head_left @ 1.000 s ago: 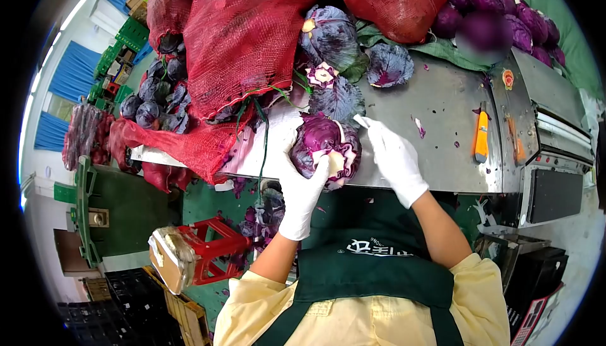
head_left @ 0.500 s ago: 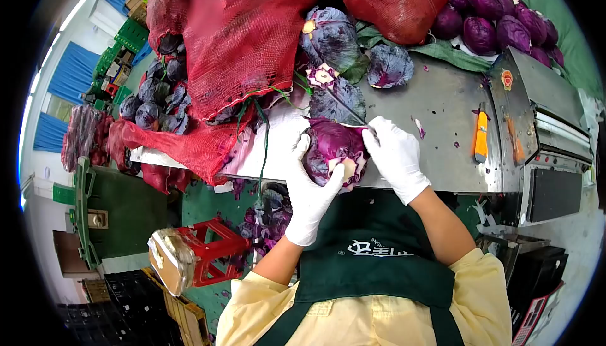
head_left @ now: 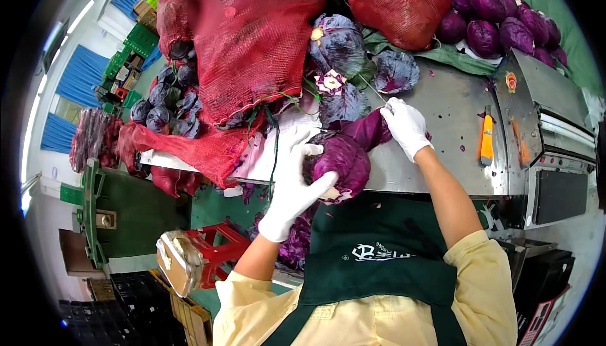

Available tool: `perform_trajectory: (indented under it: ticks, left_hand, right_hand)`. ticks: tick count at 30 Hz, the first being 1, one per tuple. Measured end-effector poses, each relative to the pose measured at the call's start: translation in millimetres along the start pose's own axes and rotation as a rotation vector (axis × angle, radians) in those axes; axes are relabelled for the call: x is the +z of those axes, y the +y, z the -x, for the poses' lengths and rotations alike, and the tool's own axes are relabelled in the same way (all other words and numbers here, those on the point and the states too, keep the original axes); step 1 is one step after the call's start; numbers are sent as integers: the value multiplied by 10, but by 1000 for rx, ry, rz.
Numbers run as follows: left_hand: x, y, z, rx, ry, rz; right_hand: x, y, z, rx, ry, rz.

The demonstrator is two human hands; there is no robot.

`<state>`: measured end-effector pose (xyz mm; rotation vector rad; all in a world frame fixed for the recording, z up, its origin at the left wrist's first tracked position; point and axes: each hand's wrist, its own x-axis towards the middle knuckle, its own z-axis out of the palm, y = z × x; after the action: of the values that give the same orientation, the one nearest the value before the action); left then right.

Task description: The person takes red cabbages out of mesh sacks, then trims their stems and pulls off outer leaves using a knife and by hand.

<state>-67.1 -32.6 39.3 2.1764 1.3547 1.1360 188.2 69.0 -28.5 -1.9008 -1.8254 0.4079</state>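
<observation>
A red cabbage (head_left: 351, 164) rests near the front edge of the steel table, its pale cut stem end toward me. My left hand (head_left: 294, 182), in a white glove, grips its left side with the thumb across the front. In my right hand (head_left: 406, 127), also gloved, is the end of a purple outer leaf (head_left: 370, 129), which is peeled away from the head toward the right. A thin line shows by the right fingertips; I cannot make out what it is. Just beyond lie a cut stem piece (head_left: 330, 83) and a loose dark leaf (head_left: 346, 105).
Red mesh sacks (head_left: 252, 36) fill the back left, beside an untrimmed cabbage (head_left: 339, 44). Peeled cabbages (head_left: 483, 38) are heaped at the back right. An orange-handled cutter (head_left: 487, 139) lies near the steel machine (head_left: 549, 137). A red stool (head_left: 221, 245) stands below at left.
My right hand has moved up and right, pulling the leaf out from the cabbage. The cabbage has turned and shifted slightly toward me, with my left hand still on it.
</observation>
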Motion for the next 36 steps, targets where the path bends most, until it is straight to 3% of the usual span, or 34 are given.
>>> perform_trajectory:
  ticks: [1,5,8,10,12,13,14,16,17,18,19,22,24,26,27,28,30,32,34,36]
  left_hand:
    - [110,-57,-14,-58,11,240]
    - [-39,-365,-112,-94,-142,549]
    - [-135,-506,-122,-421,1,682]
    - [-99,-713,-98,-508,91,630]
    - [-57,-893,18,-608,82,661]
    - [5,-966,52,-601,124,351]
    - [-66,-497,-61,-664,90,385]
    - [50,-528,-134,-120,323,120]
    - [15,-538,-190,-36,211,218]
    - [-45,-566,-196,-191,24,326]
    - [-90,-579,-220,-205,-53,308]
    - [-147,-296,-225,-242,-129,-79]
    - [-102,-258,-184,-212,-76,-115]
    - [-52,-90,-177,-408,30,16]
    - [-2,-150,-156,-423,82,37]
    - [24,-184,-159,-423,84,37]
    - [54,-202,-159,-539,136,274]
    - [110,-116,-176,-510,174,135]
    - [218,-282,-185,-438,309,304]
    - [222,-264,-180,-482,273,403]
  right_hand:
    - [-1,22,3,-6,18,31]
    - [-118,153,-25,27,-63,48]
    - [-173,261,-8,74,-87,10]
    - [-210,226,92,129,155,-173]
    - [-341,-33,352,93,155,-429]
    - [-310,-132,489,27,49,-561]
    - [-277,-232,626,-33,-57,-690]
    - [-264,-504,869,6,-190,-866]
    - [-290,-603,933,13,-226,-862]
    - [-303,-672,991,22,-261,-858]
    - [-201,-682,1041,1,-230,-921]
    - [26,-741,1141,-110,-57,-815]
    - [84,-784,1022,-110,-10,-781]
    - [-83,-849,759,-191,-92,-664]
    - [-42,-810,600,-302,-4,-594]
    - [-100,-786,458,-332,-56,-539]
    - [-169,-779,267,-285,-181,-551]
    - [-185,-769,274,-274,-197,-575]
    - [-191,-738,422,-250,-78,-620]
    - [-203,-729,597,-218,-68,-603]
